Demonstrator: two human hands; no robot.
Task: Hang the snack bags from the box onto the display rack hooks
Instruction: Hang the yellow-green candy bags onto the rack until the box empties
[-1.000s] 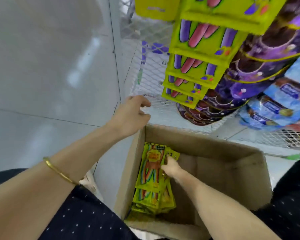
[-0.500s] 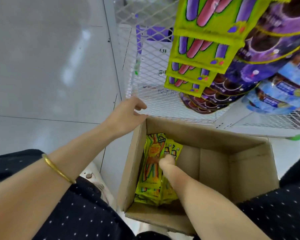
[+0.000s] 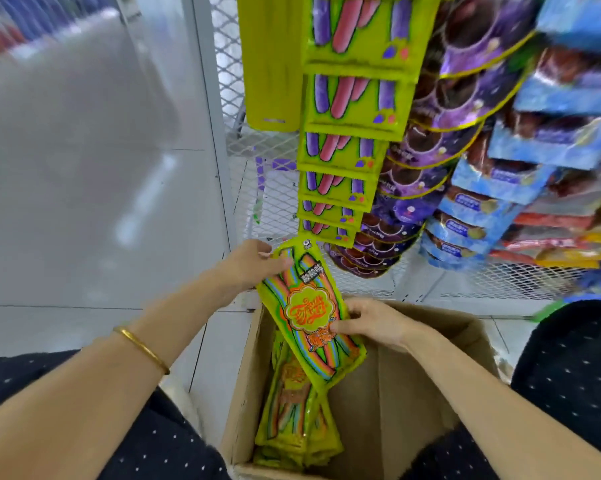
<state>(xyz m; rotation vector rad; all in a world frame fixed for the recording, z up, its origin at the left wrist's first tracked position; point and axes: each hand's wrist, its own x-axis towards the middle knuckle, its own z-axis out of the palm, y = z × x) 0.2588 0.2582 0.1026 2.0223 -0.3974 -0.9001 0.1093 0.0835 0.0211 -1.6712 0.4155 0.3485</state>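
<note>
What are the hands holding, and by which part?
One yellow snack bag: the left hand grips its top end, the right hand pinches its right edge near the middle.

Glossy plastic snack bag (image 3: 311, 311); matt brown cardboard box (image 3: 427, 393); white metal mesh rack (image 3: 247, 140); shiny tiled floor (image 3: 84, 185).
</note>
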